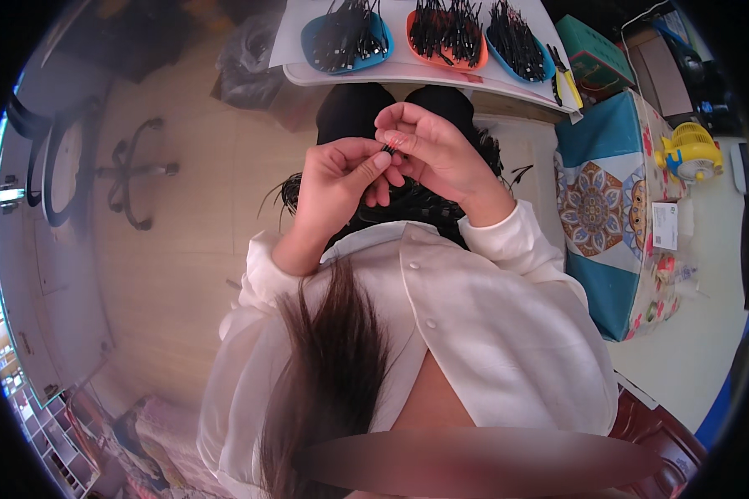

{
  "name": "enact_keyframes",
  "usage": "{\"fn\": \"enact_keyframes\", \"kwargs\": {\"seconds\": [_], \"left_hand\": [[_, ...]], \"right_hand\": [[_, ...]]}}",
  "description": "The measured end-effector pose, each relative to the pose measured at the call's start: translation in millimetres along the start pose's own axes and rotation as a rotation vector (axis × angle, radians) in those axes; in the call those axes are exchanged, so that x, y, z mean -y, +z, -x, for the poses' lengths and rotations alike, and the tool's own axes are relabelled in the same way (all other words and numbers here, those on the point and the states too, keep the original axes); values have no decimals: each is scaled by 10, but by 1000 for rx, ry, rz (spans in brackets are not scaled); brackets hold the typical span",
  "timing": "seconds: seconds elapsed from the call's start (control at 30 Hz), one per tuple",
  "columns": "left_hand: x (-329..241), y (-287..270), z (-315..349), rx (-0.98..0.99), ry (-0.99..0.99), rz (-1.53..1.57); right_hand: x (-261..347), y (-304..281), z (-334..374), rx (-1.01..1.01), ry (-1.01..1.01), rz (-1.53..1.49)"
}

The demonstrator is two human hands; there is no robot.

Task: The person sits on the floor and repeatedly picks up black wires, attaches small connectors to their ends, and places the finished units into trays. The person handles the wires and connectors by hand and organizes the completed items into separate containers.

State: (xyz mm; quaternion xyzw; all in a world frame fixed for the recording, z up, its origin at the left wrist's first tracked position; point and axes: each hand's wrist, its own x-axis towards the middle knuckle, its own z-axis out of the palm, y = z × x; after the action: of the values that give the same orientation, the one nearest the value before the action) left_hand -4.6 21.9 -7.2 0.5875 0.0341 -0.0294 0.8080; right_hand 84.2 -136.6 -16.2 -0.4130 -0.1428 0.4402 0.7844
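My left hand (341, 176) and my right hand (438, 155) meet above my lap. Pinched between the left thumb and fingers is a short black cable end (388, 149) with thin reddish wires. The right thumb and fingertips close on the reddish wire tips from the other side; the exact grip is too small to make out. Below the hands, a heap of black cables (408, 200) lies across my lap, spreading out to both sides. Part of that heap is hidden by my hands.
A white table ahead holds a blue tray (310, 50), an orange tray (466, 65) and another blue tray (548, 71), all with black cables. Yellow-handled pliers (569, 87) lie by its right edge. A yellow fan (692, 151) stands right; a wheeled chair base (125, 172) is left.
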Motion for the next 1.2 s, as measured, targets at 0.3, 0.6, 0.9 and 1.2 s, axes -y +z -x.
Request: {"fn": "enact_keyframes", "kwargs": {"seconds": [0.3, 0.6, 0.9, 1.2], "left_hand": [[12, 12, -104, -54, -96, 47], [67, -8, -203, 12, -138, 107], [61, 35, -195, -79, -159, 56], [80, -47, -171, -32, -154, 85]], "right_hand": [[-75, -81, -36, -29, -8, 11], [25, -213, -46, 7, 41, 40], [-115, -217, -65, -117, -169, 227], [15, -211, -32, -78, -107, 328]]}}
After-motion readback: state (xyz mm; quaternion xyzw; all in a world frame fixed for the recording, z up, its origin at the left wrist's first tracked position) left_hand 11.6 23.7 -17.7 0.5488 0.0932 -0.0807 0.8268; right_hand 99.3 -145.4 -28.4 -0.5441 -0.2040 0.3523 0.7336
